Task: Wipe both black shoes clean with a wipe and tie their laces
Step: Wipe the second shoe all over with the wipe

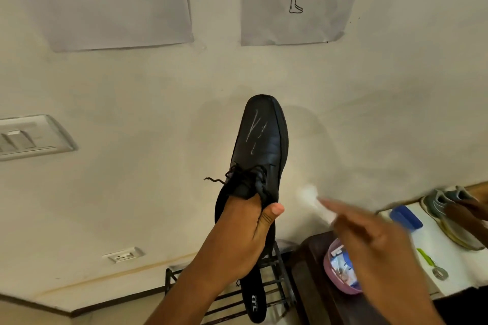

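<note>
Your right hand (375, 243) sits nearest the lens, blurred, with a white wipe (314, 200) pinched at its fingertips; the blur hides exactly how the fingers close on it, but the wipe sticks out ahead of them toward the shoe. That leaves the wad free to meet the leather first, which is probably why you hold it so far forward.

Your left hand (237, 235) is pushed into the opening of the black shoe (261, 145), fingers inside, thumb clamped over the rim. Held like that, the shoe rides on your hand like a glove, toe pointing up and away against the wall (132, 92), so the whole upper faces you and stays braced while you rub. Pale scuff marks (254, 130) streak the toe; my guess is they are the wipe's first target. Wipe and shoe are near each other but not yet touching.

Laces (237, 174) hang loose and untied, one end trailing off to the left, so tying remains to do. Below your left wrist another dark shoe (253, 298) lies on a metal rack (280, 285), apparently the second of the pair, parked within reach.

To the right, a pink tub (340, 269) sits on a dark stool (314, 272), possibly your wipe supply. Beyond, a white table (449, 253) carries a blue block (405, 216) and grey sneakers (446, 208), no part of this job.
</note>
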